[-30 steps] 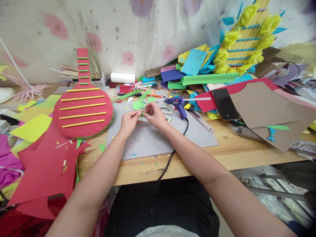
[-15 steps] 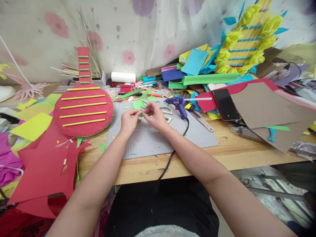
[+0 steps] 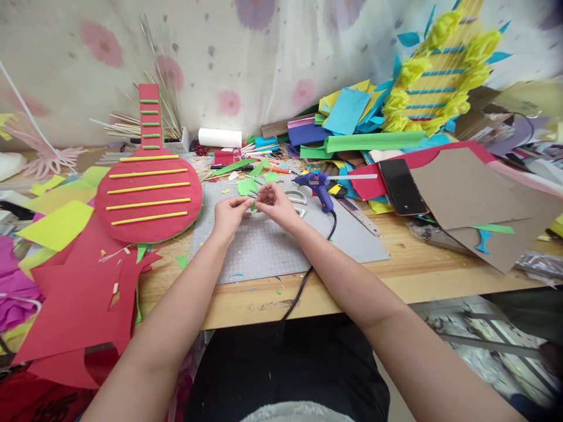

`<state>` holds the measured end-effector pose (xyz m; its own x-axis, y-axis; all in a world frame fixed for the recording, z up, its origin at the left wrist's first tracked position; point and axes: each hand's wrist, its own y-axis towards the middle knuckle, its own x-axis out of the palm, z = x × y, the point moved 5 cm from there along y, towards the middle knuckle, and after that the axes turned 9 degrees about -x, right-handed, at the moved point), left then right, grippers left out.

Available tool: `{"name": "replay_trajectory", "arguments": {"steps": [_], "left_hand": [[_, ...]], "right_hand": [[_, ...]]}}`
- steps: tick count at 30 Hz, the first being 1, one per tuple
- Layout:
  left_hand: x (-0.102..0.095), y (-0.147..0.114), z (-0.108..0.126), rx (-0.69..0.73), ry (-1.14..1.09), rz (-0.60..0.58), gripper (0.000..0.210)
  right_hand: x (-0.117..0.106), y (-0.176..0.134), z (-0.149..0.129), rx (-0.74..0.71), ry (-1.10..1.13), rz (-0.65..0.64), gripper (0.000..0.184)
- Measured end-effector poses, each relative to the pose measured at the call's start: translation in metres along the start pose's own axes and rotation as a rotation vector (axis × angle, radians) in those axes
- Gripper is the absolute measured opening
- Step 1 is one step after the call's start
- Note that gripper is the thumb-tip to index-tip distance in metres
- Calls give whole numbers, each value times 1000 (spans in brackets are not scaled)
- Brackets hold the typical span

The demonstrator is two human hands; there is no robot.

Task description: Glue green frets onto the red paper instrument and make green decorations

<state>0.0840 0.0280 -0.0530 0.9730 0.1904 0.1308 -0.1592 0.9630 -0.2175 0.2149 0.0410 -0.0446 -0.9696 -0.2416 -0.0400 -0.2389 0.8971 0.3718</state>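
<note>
Over the grey cutting mat (image 3: 264, 255), my left hand (image 3: 231, 217) and my right hand (image 3: 275, 205) meet fingertip to fingertip. Between them they pinch a small green piece (image 3: 253, 206), mostly covered by the fingers; its exact shape cannot be made out. Scissors (image 3: 299, 196) with pale handles lie on the mat behind my right hand, their blades partly hidden by it. Just beyond the fingers is a green paper scrap (image 3: 247, 186). A purple glue gun (image 3: 322, 190) with a glue stick in its back rests to the right of my right hand.
On the left lies a red guitar-shaped cutout (image 3: 149, 176) with yellow strips, beside red sheets (image 3: 83, 281). To the right are a metal ruler (image 3: 358, 215), a phone (image 3: 402, 186) and brown card (image 3: 470, 187). A black cord (image 3: 303, 287) crosses the front edge. Coloured sheets pile up behind.
Both hands stay at nearly the same spot, with only slight shifts of the fingers around the green piece. Nothing else has visibly moved.
</note>
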Motion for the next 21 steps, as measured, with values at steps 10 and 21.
{"name": "replay_trajectory", "arguments": {"steps": [10,21], "left_hand": [[3,-2,-5,-112,-136,-11,31],[5,-6,-4,-135,-93,-18,21]], "right_hand": [[4,0,14,139,-2,66,38],[-2,-1,12,258,28,98,39]]}}
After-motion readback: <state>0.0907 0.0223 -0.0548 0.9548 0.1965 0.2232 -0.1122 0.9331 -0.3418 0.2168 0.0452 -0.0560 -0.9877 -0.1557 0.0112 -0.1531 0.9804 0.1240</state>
